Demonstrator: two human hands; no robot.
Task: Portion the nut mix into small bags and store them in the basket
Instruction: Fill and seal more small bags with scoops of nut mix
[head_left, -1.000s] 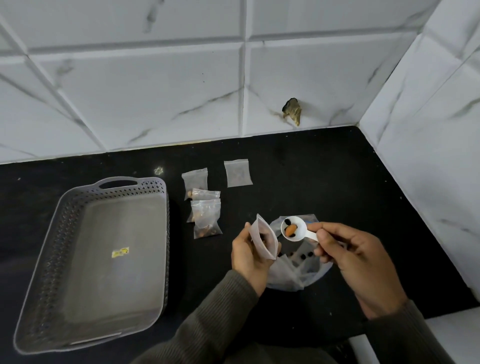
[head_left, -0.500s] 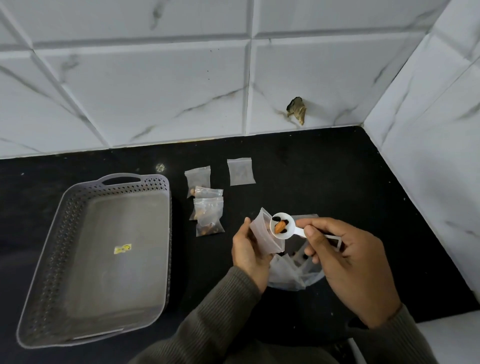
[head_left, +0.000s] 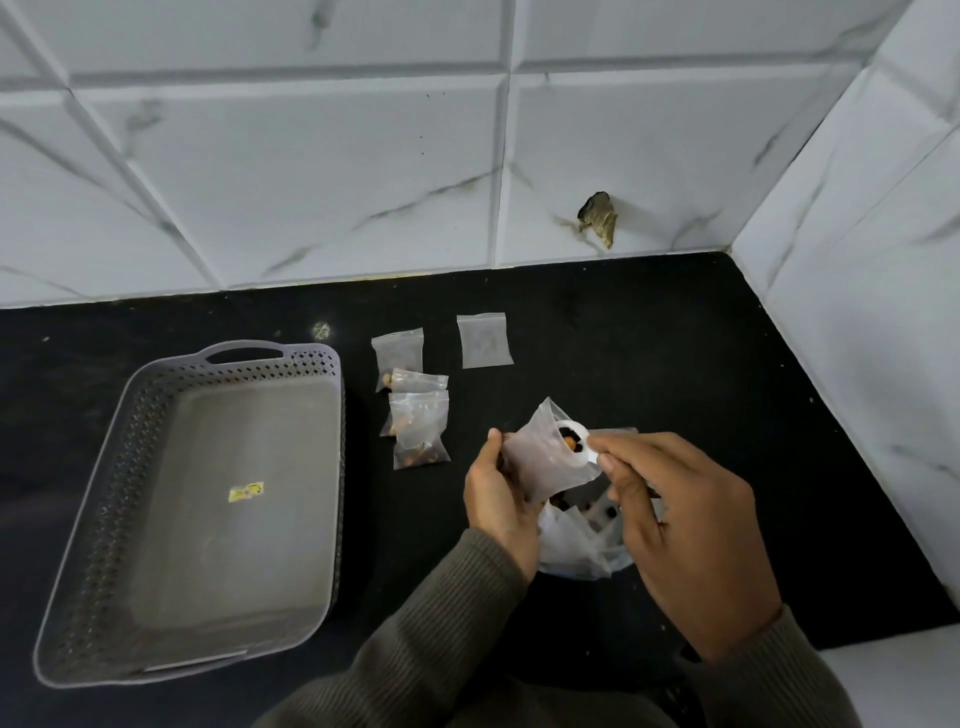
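On the black counter (head_left: 675, 364), one grey basket (head_left: 98, 545) is lying at nine o'clock from the hands, its long axis running twelve to six and its handle cutout at twelve. One large bag of nut mix (head_left: 571, 556) is sitting under the hands, mostly covered. The left hand (head_left: 498, 499) is gripping one small bag (head_left: 540, 462), mouth facing three o'clock. Three filled bags (head_left: 420, 436) are overlapping at eleven o'clock; one flat bag (head_left: 484, 340), contents unclear, is lying apart at twelve. The right hand (head_left: 685, 525) is pinching one white scoop (head_left: 584, 449), its bowl pointing nine o'clock into that mouth and its handle hidden.
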